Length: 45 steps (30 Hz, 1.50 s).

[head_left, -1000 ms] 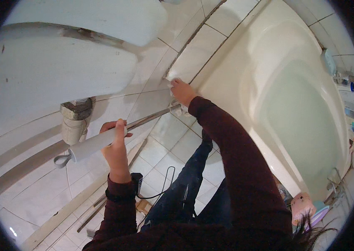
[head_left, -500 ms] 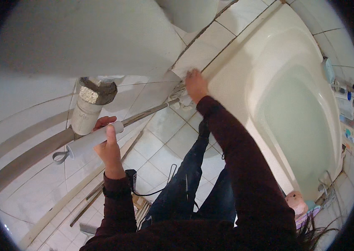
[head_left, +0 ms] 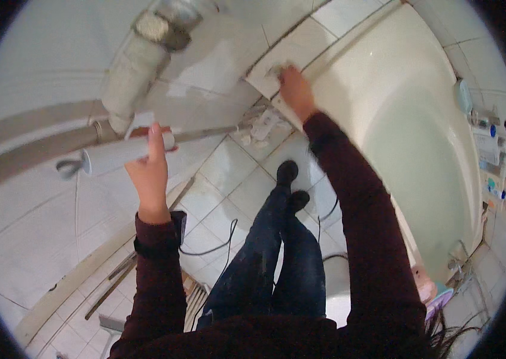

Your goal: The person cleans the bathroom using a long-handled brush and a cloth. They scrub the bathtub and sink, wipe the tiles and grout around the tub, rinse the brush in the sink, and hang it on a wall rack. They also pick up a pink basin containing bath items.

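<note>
My left hand (head_left: 150,182) is wrapped round a pale grey cylindrical handle (head_left: 112,157), thumb lying along its top. A grey hanging loop (head_left: 68,166) sticks out of the handle's near-left end. From its other end a thin rod (head_left: 208,133) runs toward crumpled white scraps (head_left: 268,125) in the floor corner; whether it touches them I cannot tell. My right hand (head_left: 296,91) is over the tiled ledge (head_left: 301,48) beside the bathtub, fingers bent together. Something small and pale shows at its blurred fingertips, too indistinct to name.
A bathtub (head_left: 378,197) with greenish water fills the right side, bottles (head_left: 489,149) along its far edge. Wall pipes (head_left: 136,72) stand at the left. A black cable (head_left: 208,251) crosses the tiled floor by my legs; thin strips (head_left: 109,287) lie lower left.
My right hand has moved up and right, from the corner onto the ledge. My left hand has risen with the handle. The view has shifted, showing more of the wall pipe and my shoes.
</note>
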{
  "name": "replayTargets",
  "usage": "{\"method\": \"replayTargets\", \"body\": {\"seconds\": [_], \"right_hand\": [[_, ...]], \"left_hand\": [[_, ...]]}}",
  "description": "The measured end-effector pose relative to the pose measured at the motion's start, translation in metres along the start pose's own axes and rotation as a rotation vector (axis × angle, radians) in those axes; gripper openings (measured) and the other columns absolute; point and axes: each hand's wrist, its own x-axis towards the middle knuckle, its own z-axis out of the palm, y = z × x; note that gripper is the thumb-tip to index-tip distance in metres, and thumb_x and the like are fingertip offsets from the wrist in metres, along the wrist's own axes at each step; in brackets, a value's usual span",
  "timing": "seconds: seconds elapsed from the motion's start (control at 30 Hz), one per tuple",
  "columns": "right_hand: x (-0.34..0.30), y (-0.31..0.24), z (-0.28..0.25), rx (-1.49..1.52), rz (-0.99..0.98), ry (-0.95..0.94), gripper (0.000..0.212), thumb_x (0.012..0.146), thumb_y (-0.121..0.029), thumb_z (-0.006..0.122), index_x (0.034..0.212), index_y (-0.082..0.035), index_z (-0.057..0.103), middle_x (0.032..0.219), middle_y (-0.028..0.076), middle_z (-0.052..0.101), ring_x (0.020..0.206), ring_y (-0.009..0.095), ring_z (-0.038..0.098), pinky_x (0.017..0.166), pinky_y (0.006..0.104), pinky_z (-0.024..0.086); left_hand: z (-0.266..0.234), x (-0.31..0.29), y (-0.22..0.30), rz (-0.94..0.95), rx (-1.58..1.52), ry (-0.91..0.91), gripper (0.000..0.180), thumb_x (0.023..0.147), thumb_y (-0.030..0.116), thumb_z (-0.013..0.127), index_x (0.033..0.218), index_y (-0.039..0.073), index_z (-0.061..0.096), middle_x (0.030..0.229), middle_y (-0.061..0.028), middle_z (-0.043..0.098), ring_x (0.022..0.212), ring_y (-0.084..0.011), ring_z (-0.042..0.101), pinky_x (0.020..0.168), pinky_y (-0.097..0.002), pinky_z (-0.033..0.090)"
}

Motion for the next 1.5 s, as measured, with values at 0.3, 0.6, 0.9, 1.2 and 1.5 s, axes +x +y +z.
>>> {"method": "replayTargets", "body": {"seconds": [0.3,0.6,0.9,1.2,1.5], "right_hand": [[-0.057,-0.026,0.032,-0.015,0.026,-0.262,0.019,0.081,-0.007,0.047,0.096,0.001,0.056,0.096,0.019,0.057,0.088,0.035,0.056,0.076,0.0419,0.047],[0.027,-0.013,0.116,-0.065,-0.048,0.292,0.027,0.083,-0.007,0.045,0.108,-0.001,0.055,0.108,0.019,0.057,0.096,0.035,0.055,0.083,0.0408,0.045],[-0.061,-0.043,0.134,0.405,0.496,-0.041,0.028,0.081,-0.011,0.052,0.106,0.0,0.055,0.091,0.017,0.062,0.084,0.035,0.059,0.072,0.0406,0.047],[-0.014,-0.087,0.223,0.811,0.882,0.424,0.025,0.081,-0.019,0.057,0.096,0.001,0.059,0.068,0.011,0.06,0.062,0.019,0.054,0.057,0.0322,0.043],[-0.012,-0.087,0.196,0.885,0.72,0.503,0.027,0.083,-0.008,0.052,0.108,-0.003,0.058,0.068,0.014,0.059,0.06,0.018,0.055,0.055,0.0278,0.042]], "left_hand": [[0.001,0.005,0.0,0.057,-0.246,-0.051,0.023,0.086,0.017,0.057,0.084,-0.006,0.054,0.077,-0.0127,0.061,0.064,-0.0135,0.059,0.048,-0.0264,0.052],[0.001,0.006,-0.01,0.104,-0.244,-0.073,0.02,0.087,0.015,0.056,0.084,-0.004,0.053,0.079,-0.0114,0.06,0.064,-0.0124,0.056,0.05,-0.0258,0.052],[-0.03,-0.006,-0.043,0.299,-0.02,-0.1,0.02,0.089,0.019,0.05,0.084,-0.001,0.053,0.079,-0.0105,0.057,0.071,-0.0146,0.054,0.049,-0.0235,0.048],[-0.073,-0.038,-0.082,0.37,0.111,-0.139,0.028,0.091,0.032,0.034,0.084,0.007,0.045,0.08,-0.0108,0.054,0.073,-0.021,0.054,0.049,-0.0265,0.048],[-0.085,-0.018,-0.103,0.277,0.03,-0.024,0.034,0.092,0.043,0.032,0.084,0.011,0.041,0.085,-0.0079,0.048,0.079,-0.0212,0.054,0.04,-0.0262,0.044]]}}
